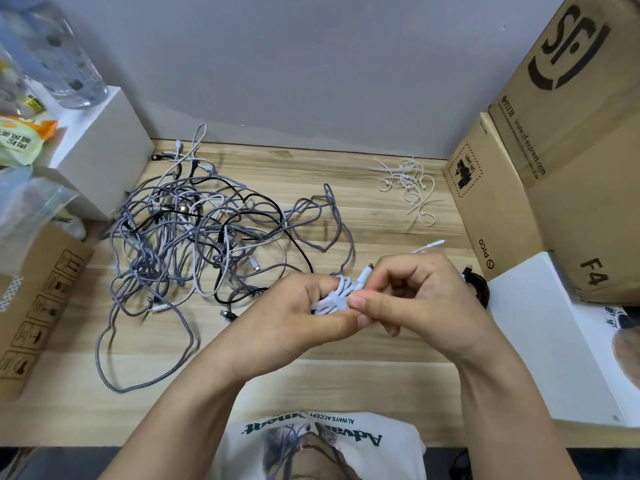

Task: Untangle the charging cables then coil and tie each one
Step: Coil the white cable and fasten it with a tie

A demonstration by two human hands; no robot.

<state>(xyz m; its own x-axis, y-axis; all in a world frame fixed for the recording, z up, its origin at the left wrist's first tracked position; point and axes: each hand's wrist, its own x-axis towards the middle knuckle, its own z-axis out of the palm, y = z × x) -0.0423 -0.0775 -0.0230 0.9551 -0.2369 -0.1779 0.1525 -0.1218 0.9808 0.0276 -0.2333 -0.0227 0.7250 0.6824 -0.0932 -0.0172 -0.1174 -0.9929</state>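
A small white coiled cable sits between my two hands above the wooden table. My left hand grips the coil from the left. My right hand pinches a white tie wrapped around the coil's middle; the tie's tail sticks out behind that hand. A big tangle of grey braided, black and white cables lies on the table to the left. A dark coiled cable lies just right of my right hand, partly hidden.
Loose white cable ties lie at the back right. Cardboard boxes stand along the right, with a white box in front of them. A white box and a cardboard box line the left side.
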